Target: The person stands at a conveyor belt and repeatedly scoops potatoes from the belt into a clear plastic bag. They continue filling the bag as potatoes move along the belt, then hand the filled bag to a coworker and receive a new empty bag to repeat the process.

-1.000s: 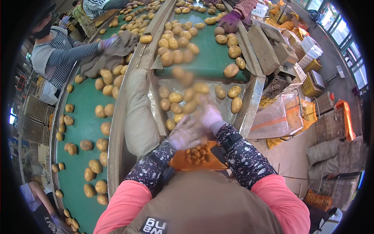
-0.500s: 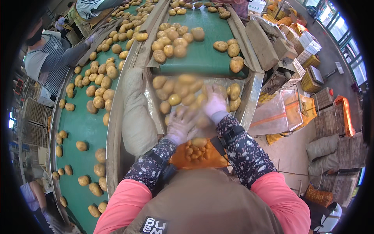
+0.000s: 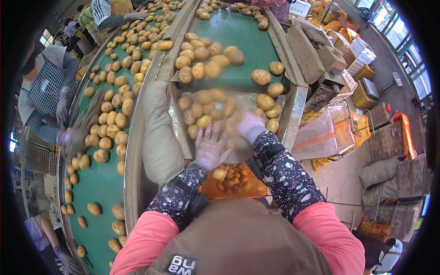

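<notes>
My left hand (image 3: 211, 147), in a pale glove, lies with its fingers spread at the lower end of a metal chute (image 3: 178, 112), against the nearest potatoes (image 3: 205, 121). Across from it, my gloved right hand (image 3: 250, 123) reaches in among the potatoes on the chute; its fingers are smeared by motion. More potatoes (image 3: 265, 101) rest along the chute's right side. Below my hands hangs an orange mesh bag (image 3: 215, 188) with several potatoes inside. Above the chute, a green conveyor belt (image 3: 224, 32) carries further potatoes, some blurred.
A grey padded sack (image 3: 158, 133) covers the chute's left edge. Beyond it runs a wider green belt (image 3: 103, 183) with potatoes, where a co-worker in a checked apron (image 3: 46, 94) stands. To the right are a wire-framed bag stand (image 3: 332, 130), crates (image 3: 382, 117) and stacked sacks (image 3: 378, 174).
Potatoes on the belt have shifted toward the chute, and some on the right dropped onto it. My left hand's fingers point more forward. The co-worker's arm moved nearer along the left belt.
</notes>
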A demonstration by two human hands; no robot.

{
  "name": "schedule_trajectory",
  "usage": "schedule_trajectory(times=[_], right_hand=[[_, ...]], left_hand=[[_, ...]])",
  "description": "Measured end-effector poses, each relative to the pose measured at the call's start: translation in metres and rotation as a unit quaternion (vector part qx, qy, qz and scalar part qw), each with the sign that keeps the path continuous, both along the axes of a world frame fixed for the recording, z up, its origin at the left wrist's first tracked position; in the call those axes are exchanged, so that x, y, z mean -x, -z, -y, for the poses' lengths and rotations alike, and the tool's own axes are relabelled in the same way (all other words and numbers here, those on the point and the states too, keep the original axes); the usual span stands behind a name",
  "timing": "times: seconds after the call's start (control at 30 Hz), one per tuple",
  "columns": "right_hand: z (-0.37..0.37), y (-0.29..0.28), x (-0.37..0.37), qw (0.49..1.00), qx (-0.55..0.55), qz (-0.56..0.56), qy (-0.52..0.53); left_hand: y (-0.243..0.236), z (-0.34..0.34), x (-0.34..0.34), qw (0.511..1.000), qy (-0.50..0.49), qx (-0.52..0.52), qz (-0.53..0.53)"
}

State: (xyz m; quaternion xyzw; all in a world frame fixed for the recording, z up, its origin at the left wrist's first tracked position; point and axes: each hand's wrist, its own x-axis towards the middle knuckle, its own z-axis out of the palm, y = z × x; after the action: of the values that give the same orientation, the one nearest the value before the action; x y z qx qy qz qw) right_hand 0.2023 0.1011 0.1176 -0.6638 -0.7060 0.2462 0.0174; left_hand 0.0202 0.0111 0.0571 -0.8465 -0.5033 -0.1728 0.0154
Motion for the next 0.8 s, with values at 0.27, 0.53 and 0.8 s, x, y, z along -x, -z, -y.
schedule_trajectory(times=[0.27,0.53,0.8], right_hand=[[0.014,0.040,-0.017,0.985,-0.041,-0.167,-0.015],[0.050,-0.027,0.038,0.791,0.061,-0.608,0.046],[0.036,-0.024,0.008,0.969,-0.243,-0.044,-0.006]], left_hand=[[-0.008,0.006,0.009,0.996,0.087,0.022,-0.017],[0.039,0.001,0.011,0.984,0.176,0.039,-0.001],[0.020,0.001,-0.007,0.993,-0.062,-0.061,0.076]])
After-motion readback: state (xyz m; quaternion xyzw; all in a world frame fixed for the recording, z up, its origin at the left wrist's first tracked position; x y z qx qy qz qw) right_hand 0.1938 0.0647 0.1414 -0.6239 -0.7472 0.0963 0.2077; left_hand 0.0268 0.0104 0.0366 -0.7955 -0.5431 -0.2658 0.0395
